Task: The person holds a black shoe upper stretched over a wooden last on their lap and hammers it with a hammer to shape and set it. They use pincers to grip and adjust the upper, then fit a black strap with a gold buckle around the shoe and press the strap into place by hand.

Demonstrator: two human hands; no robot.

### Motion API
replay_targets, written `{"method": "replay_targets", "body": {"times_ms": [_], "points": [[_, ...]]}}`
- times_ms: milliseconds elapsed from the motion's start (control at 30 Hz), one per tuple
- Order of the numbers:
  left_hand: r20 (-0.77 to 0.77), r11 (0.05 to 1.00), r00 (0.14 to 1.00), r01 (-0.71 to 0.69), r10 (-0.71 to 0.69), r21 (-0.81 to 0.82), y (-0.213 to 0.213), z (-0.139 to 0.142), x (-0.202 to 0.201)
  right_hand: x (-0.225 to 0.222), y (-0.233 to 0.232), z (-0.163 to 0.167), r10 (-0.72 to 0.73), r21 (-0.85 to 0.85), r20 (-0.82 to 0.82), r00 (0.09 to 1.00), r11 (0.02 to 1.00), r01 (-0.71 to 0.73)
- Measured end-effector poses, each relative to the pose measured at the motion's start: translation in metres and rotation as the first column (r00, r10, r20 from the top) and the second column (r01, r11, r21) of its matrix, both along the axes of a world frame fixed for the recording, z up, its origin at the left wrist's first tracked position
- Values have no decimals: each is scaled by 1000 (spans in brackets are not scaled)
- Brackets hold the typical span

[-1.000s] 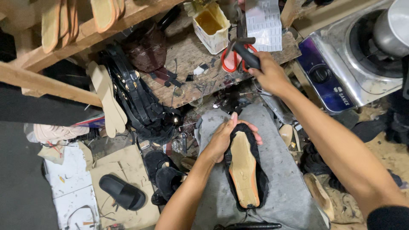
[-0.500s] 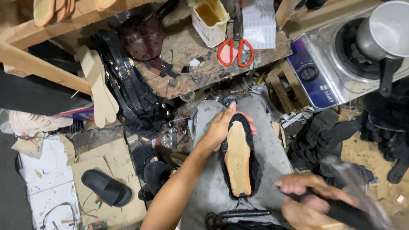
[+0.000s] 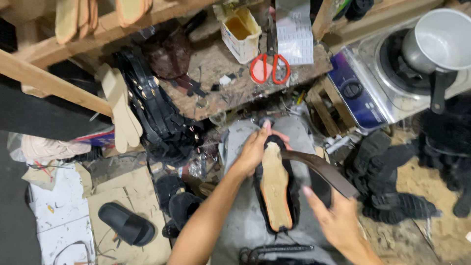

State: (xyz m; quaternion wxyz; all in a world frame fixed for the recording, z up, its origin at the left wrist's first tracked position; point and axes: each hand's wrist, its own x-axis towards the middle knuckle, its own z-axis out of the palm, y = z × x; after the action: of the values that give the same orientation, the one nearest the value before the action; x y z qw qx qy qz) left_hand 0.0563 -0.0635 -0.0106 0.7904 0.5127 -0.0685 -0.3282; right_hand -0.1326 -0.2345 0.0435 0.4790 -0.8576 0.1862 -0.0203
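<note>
- black shoe upper with a tan insole board (image 3: 275, 189) sits sole-up on the lap
- left hand (image 3: 255, 147) clamps its toe end
- right hand (image 3: 338, 221) grips a dark curved tool (image 3: 321, 169)
- that tool could slip and gouge the board if the shoe rocks

left hand (image 3: 253, 151) pressing down, right hand (image 3: 338, 221) gripping
</note>
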Motion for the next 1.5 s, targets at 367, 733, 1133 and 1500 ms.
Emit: {"method": "replay_targets", "body": {"times_ms": [367, 733, 1133, 1500], "points": [[-80, 997, 997, -12, 5, -81, 0, -2, 0, 20, 11, 42, 14, 33, 5, 1000, 999, -14], [-117, 994, 993, 10, -23, -113, 0, -2, -4, 38, 6, 40, 56, 82, 252, 966, 993, -79], [-65, 991, 997, 22, -31, -132, 3, 2, -7, 43, 14, 68, -4, 219, 348, 938, 973, -77], [-118, 989, 992, 18, -36, -150, 1, -1, -9, 42, 6, 35, 87, 129, 257, 963, 984, -123]]}}
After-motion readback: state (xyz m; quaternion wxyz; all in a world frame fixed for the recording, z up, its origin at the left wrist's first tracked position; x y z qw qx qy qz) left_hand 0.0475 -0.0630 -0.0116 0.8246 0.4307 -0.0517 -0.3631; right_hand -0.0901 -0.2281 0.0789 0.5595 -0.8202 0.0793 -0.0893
